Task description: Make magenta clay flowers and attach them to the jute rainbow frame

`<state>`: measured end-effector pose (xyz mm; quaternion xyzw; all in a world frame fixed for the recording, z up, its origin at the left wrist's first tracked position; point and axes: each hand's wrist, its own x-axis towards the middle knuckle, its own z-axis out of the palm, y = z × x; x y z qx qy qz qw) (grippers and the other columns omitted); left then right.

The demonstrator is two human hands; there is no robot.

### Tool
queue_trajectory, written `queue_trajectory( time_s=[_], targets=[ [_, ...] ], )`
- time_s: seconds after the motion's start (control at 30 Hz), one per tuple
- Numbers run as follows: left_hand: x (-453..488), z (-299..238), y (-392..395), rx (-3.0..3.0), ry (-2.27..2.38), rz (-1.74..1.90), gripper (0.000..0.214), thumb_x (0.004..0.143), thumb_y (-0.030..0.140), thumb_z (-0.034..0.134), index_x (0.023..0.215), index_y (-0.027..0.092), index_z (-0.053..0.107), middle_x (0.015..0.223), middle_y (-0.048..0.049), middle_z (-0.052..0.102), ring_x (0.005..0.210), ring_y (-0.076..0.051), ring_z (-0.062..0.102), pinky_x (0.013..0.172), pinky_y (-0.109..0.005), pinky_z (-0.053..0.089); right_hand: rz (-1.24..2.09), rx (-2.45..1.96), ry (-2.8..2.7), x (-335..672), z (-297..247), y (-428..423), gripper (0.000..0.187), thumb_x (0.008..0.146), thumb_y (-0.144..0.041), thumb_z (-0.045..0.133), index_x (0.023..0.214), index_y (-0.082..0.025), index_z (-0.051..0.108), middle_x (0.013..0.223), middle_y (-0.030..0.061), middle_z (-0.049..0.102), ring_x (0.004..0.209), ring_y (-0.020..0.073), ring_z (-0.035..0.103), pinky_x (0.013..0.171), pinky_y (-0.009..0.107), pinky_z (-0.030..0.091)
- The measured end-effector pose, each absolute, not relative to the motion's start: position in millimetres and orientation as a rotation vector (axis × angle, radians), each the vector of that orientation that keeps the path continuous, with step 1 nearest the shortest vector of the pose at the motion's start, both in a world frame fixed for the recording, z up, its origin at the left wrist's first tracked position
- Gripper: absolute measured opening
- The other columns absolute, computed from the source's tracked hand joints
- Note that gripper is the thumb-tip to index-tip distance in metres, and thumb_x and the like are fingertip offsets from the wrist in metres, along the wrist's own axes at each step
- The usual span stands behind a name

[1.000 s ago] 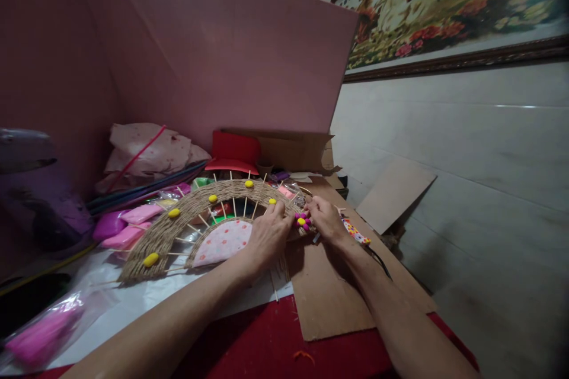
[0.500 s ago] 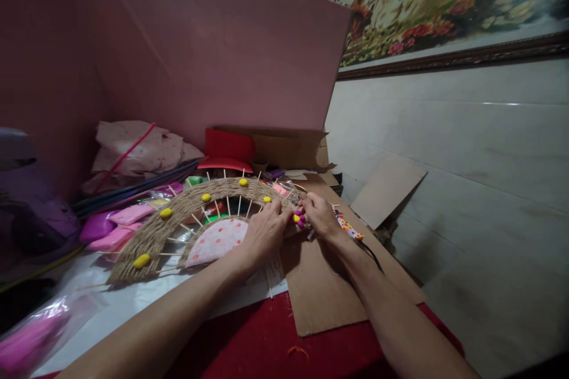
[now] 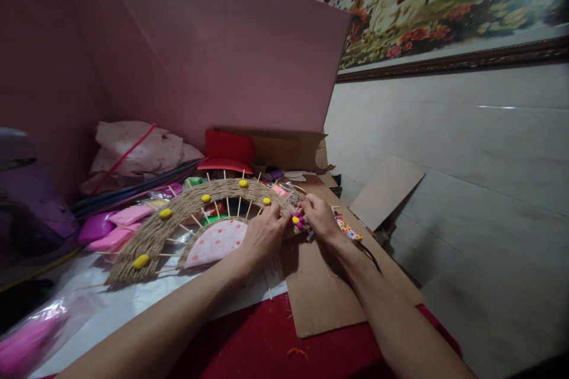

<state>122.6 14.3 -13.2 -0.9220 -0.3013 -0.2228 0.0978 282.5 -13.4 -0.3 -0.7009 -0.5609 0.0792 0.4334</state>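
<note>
A fan-shaped craft piece [image 3: 178,213] of brown twine woven over thin wooden sticks lies in front of me, with yellow oval pieces along its band. Its inner half-round is covered in pale cloth [image 3: 216,241] with reddish dots. My left hand [image 3: 265,230] is closed over the right part of the band, fingers bent onto it. Just beside those fingertips sits a small flower [image 3: 297,220] with magenta petals and a yellow centre. My right hand [image 3: 319,216] is closed in a pinch at the flower's right side; what its fingertips hold is hidden.
Pink packets [image 3: 131,214] and other coloured bags lie behind and left of the fan. A cardboard sheet [image 3: 326,302] rests on the red cloth [image 3: 240,337]. Folded fabric [image 3: 137,145] is piled at the back left. A strip with colourful dots [image 3: 349,228] lies beyond my right wrist.
Both hands stay at almost the same place by the flower. The right fingers have shifted very slightly, and more of the flower's yellow centre shows.
</note>
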Motion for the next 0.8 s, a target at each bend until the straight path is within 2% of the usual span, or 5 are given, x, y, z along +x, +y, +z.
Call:
queue_trajectory(
  time_s=[0.13,0.3,0.5,0.67,0.8],
  targets=[
    [123,-14,14,-2.731,-0.847,-0.654,0.022,0.089,0.023,0.043,0.106,0.022,0.058,0.099,-0.0076,0.052,0.087,-0.019,0.052,0.068,-0.028,0.047,0.180,-1.743,-1.403,282,-1,-13,0.039,0.088,-0.046,0.034,0.071,-0.018,0.055,0.063,0.0021,0.063,0.055,0.0135,0.058,0.051,0.021,0.039],
    [120,-18,15,-2.735,-0.833,-0.770,0.029,0.088,0.022,0.046,0.115,0.024,0.054,0.099,-0.0068,0.052,0.080,-0.016,0.053,0.065,-0.026,0.048,0.185,-1.743,-1.396,285,-2,-12,0.039,0.087,-0.047,0.035,0.070,-0.018,0.055,0.063,0.0028,0.063,0.056,0.0144,0.058,0.052,0.022,0.038],
    [118,-28,12,-2.699,-0.695,-0.847,0.021,0.087,0.019,0.045,0.103,0.017,0.060,0.088,-0.0076,0.054,0.076,-0.016,0.052,0.060,-0.026,0.048,0.189,-1.734,-1.386,286,-2,-11,0.040,0.087,-0.047,0.034,0.070,-0.018,0.055,0.064,0.0040,0.063,0.058,0.0153,0.058,0.053,0.023,0.038],
    [120,-29,11,-2.681,-0.689,-0.836,0.020,0.088,0.019,0.044,0.096,0.017,0.063,0.085,-0.0076,0.053,0.074,-0.018,0.052,0.055,-0.027,0.047,0.188,-1.716,-1.394,286,-2,-11,0.041,0.086,-0.050,0.034,0.069,-0.018,0.055,0.064,0.0034,0.062,0.059,0.0149,0.058,0.053,0.022,0.038],
    [119,-28,10,-2.687,-0.703,-0.847,0.022,0.087,0.017,0.044,0.102,0.016,0.061,0.086,-0.0079,0.054,0.074,-0.017,0.053,0.056,-0.027,0.048,0.184,-1.725,-1.384,286,-2,-11,0.042,0.086,-0.049,0.034,0.068,-0.018,0.055,0.063,0.0033,0.062,0.057,0.0145,0.057,0.052,0.022,0.037]
  ],
)
